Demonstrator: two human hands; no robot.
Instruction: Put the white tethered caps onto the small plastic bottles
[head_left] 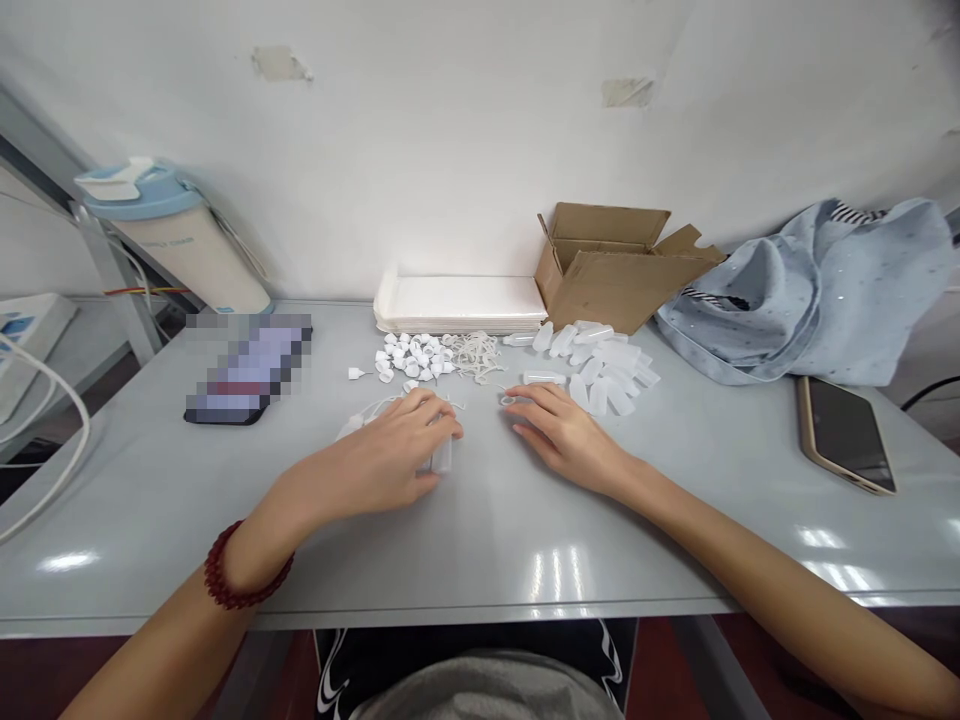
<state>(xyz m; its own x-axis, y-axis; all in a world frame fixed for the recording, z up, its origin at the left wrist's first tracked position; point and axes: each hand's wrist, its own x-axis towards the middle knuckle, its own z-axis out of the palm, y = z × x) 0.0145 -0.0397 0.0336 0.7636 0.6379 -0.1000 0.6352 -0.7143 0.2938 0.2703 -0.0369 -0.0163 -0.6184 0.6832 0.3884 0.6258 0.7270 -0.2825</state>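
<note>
In the head view, the left hand point(397, 450) is bent over a clear plastic tube point(444, 456) on the desk point(480, 540); I cannot tell if it grasps this tube firmly. The right hand point(566, 430) has its fingers a little spread, and a white string loop point(508, 399) is at its fingertips; whether they pinch it, I cannot tell. Behind the 2 hands lie white caps point(409, 352), a heap of strings point(478, 352) and, to the right, many clear pieces point(619, 362), near a cardboard box point(626, 285).

Front tabletop point(487, 540) lies open; translucent pieces point(615, 370) and carton point(637, 290) block behind.
</note>
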